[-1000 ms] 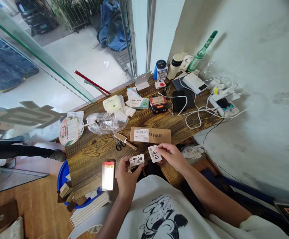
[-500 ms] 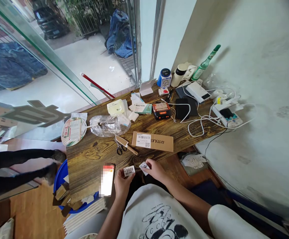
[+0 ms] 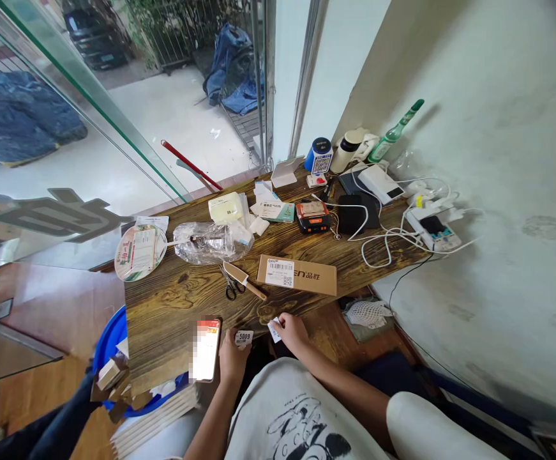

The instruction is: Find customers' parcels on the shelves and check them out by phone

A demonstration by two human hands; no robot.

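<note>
My left hand [image 3: 232, 358] is closed on a white printed label [image 3: 244, 338] marked 5009, at the front edge of the table. Between the fingertips of my right hand [image 3: 292, 332] is a second small white label [image 3: 274, 329], tilted and partly covered by the fingers. A phone [image 3: 207, 350] with a lit screen lies just left of my left hand. Beyond both hands, a brown cardboard box [image 3: 323, 278] with a shipping label rests on the wooden table [image 3: 163, 326]. Left of it are a knife [image 3: 237, 273] with a tan blade and black-handled scissors [image 3: 231, 291].
A round fan [image 3: 140, 253], a clear plastic bag [image 3: 201, 246] and an orange-black device [image 3: 313, 217] lie farther back. White cables [image 3: 378, 246] trail to a power strip [image 3: 433, 229] at right. A blue bin [image 3: 108, 338] with cardboard stands left; a person's leg [image 3: 62, 415] is beside it.
Both labels stay in my hands; the right one is turned and less of its print shows. The person at left has moved, with a leg now lower in view. My view has shifted slightly.
</note>
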